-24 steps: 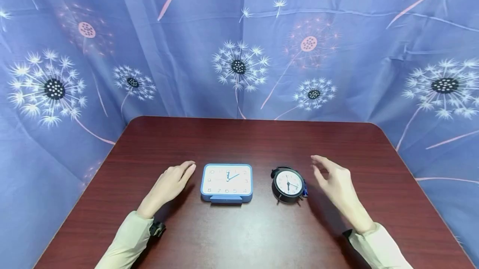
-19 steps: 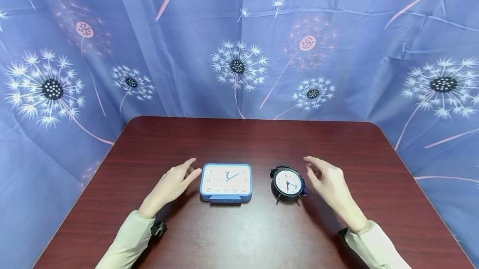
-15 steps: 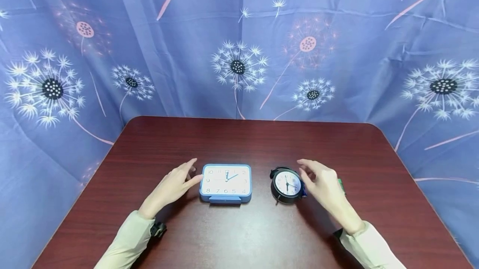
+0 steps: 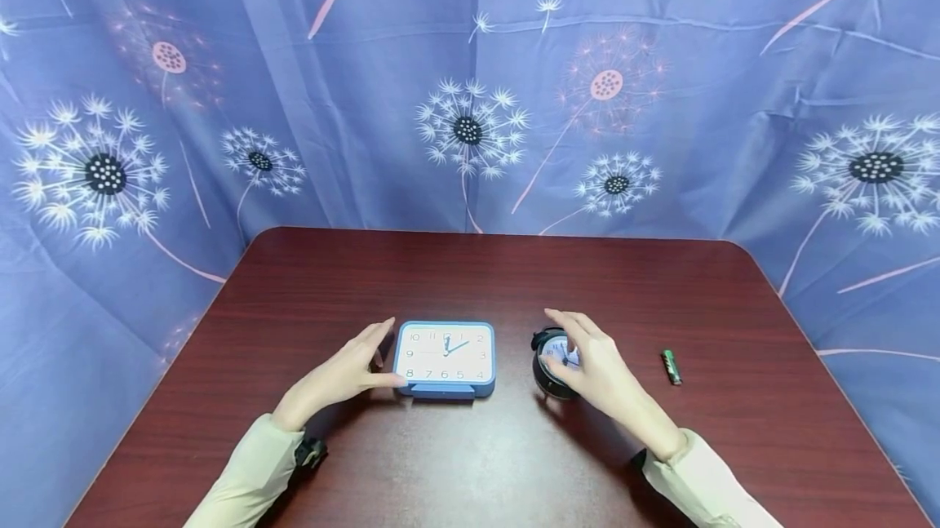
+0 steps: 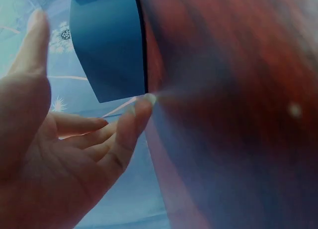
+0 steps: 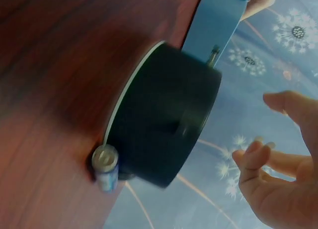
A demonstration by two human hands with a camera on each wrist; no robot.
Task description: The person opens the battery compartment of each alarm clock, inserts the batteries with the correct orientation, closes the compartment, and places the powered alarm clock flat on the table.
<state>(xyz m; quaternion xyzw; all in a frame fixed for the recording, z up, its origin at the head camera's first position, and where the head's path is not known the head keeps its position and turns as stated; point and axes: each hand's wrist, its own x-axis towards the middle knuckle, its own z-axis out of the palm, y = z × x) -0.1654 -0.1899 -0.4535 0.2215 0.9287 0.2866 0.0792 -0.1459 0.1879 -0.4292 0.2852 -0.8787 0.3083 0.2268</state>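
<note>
A blue rectangular alarm clock [image 4: 444, 361] lies face up on the table. My left hand [image 4: 339, 371] is spread at its left side, thumb tip by the lower left corner; the left wrist view shows fingertips right at the edge of the clock's blue side [image 5: 110, 47]. To the right lies a round black alarm clock [image 4: 546, 382] with a white dial. My right hand [image 4: 605, 373] is over it, thumb and fingers apart, covering part of the dial. In the right wrist view its fingers stand off from the black casing [image 6: 164, 114]. Neither hand grips anything.
A small blue cylinder like a battery [image 6: 106, 172] is beside the black clock in the right wrist view. A green battery [image 4: 671, 367] lies farther right on the dark red-brown table [image 4: 470, 275]. A blue dandelion-print curtain [image 4: 367, 104] hangs behind the table.
My right hand has moved left from beside the black clock to over it, uncovering the green battery. My left hand has come closer to the blue clock, its thumb spreading down to the lower corner.
</note>
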